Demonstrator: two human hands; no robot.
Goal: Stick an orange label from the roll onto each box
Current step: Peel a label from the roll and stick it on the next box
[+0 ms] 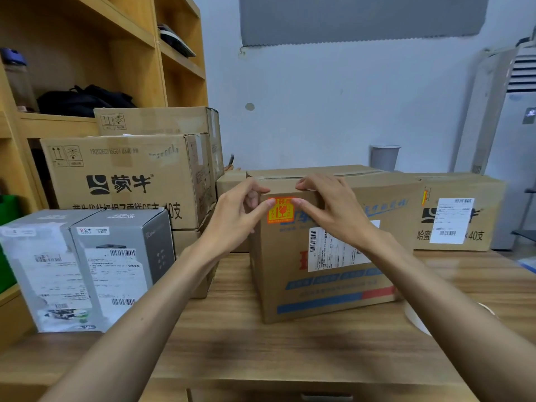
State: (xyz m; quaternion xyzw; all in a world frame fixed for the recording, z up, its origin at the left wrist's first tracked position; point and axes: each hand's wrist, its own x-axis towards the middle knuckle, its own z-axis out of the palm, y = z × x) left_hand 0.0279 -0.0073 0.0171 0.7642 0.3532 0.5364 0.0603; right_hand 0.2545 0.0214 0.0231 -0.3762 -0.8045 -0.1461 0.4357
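- Wood-tone shelf unit [130, 33]: stands at far left. A black bag [84, 101] lies in one compartment.
- Wooden table [261, 349]: carries all the boxes and the roll.
- Large carton [121, 181]: brown cardboard w/ black print, at left rear. It sits on a lower carton, w/ a second carton [153, 120] behind it.
- Centre box [278, 256]: brown cardboard, upright, nearest the person. It has blue and red print low on the front and a white shipping label [330, 250] at mid front.
- Right box [493, 227]: brown cardboard at right rear, apart from the centre box. It has a white shipping label on the front and a thin orange strip [425, 197] near the upper left corner; detail too small to read.
- Grey box pair [116, 221]: side by side at front left, each w/ a white barcode label.
- Left hand [235, 219]: index finger straight, tip on the upper left corner of the orange label. Thumb lies at the box top edge. Nothing is gripped.
- Right hand [333, 210]: index fingertip on the label's upper right corner, thumb at the box top edge. Fingers extended, pressing, not gripping.
- Roll [416, 319]: pale, on the table to the right of the centre box, partly hidden by the right forearm.
- Orange label [280, 211]: flat on the centre box front, upper left area, just below the top edge, between the two index fingertips.
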